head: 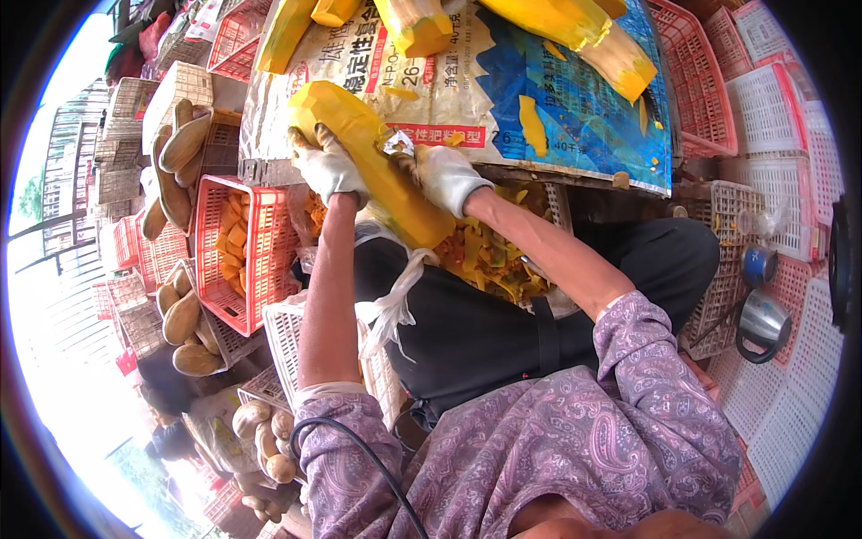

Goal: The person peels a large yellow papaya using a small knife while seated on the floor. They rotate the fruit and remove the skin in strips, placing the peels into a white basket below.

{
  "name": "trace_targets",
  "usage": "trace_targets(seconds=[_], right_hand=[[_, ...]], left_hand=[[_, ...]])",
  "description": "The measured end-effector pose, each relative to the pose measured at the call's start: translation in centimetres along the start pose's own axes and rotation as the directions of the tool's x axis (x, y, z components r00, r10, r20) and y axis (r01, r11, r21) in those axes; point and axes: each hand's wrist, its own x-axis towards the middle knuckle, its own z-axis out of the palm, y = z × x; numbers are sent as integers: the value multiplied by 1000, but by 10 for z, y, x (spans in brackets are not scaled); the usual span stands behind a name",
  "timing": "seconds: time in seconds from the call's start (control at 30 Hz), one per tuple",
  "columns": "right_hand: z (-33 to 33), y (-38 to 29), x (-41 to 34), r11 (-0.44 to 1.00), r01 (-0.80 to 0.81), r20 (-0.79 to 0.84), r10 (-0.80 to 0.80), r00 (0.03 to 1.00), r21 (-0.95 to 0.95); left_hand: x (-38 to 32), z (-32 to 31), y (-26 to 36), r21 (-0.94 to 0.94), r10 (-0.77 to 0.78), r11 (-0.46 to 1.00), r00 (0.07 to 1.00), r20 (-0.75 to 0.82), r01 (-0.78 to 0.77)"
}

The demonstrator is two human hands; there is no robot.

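A long peeled squash (377, 165) with yellow flesh slants from the table edge down to my lap. My left hand (326, 162), in a white work glove with dirty fingertips, grips its upper part from the left. My right hand (444, 176), gloved the same way, is closed around a peeler (397, 141) whose metal head rests against the squash's right side. The peeler's handle is mostly hidden by the fingers. Below the squash, a crate of peelings (502, 252) sits between my legs.
Printed fertilizer sacking (431, 94) covers the table, bearing peeled squash pieces (619, 64) and peel strips (532, 124). At left stand a red crate of orange chunks (236, 256) and unpeeled squashes (185, 145). A metal kettle (763, 323) sits at right near stacked plastic crates (768, 111).
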Motion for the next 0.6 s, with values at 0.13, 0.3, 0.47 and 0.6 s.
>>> trace_targets(seconds=[0.13, 0.3, 0.47, 0.6], right_hand=[[-11, 21, -23, 400, 372, -144, -495, 857, 838], [-68, 31, -73, 250, -303, 361, -233, 903, 920], [-101, 24, -96, 124, -457, 474, -237, 848, 880], [-101, 27, -102, -18, -633, 580, -383, 719, 774]], left_hand=[[1, -1, 0, -132, -37, 990, 998, 41, 42], [-20, -19, 37, 90, 251, 966, 963, -104, -242], [-86, -38, 90, -445, 642, 734, 738, 210, -512], [-102, -36, 104, -616, 282, 558, 571, 771, 556]])
